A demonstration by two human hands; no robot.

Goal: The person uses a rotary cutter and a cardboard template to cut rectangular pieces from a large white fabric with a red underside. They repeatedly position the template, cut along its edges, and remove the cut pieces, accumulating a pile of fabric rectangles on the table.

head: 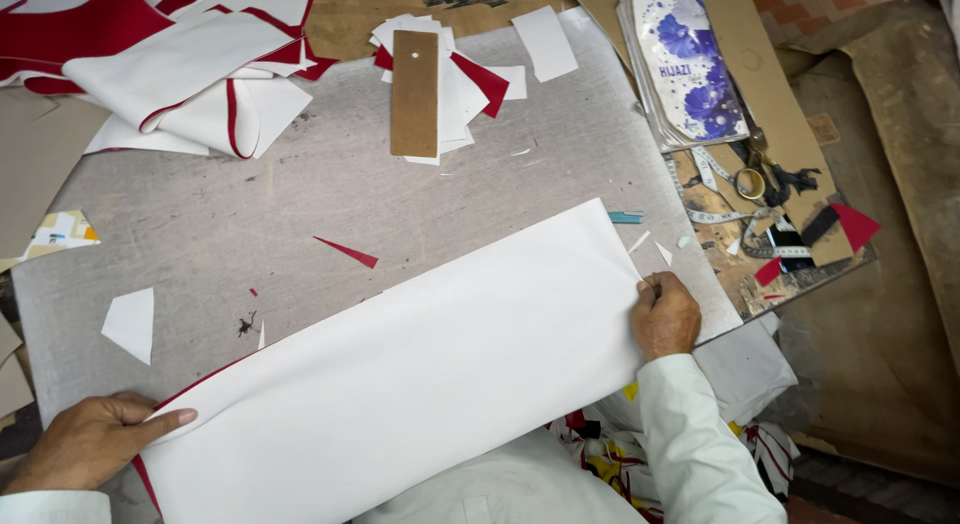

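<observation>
Large white sheet of stiff fabric-like material with a red underside edge lies slantwise across the near half of the grey worn cutting board, running from the near left corner up toward the right edge and overhanging the near edge. Left hand grips the sheet's lower left end: thumb pressed flat on top, other fingers curled under the edge, red backing showing just below. Right hand sits at the sheet's upper right side, fingers bunched together and pinching the sheet's edge; cannot tell whether a small tool is in that pinch. White sleeves on both arms.

On bare board just beyond the sheet: thin red triangular offcut, near the middle. White four-sided scrap near the left edge. Small white slivers and a short teal strip close to the sheet's far right corner.

Far edge, centre: brown rectangular cardboard template resting on a pile of white and red cut pieces. Far left corner: heap of folded white and red sheets. Off the right edge: flat packet with blue flower print, yellow-handled scissors and a measuring tape.
</observation>
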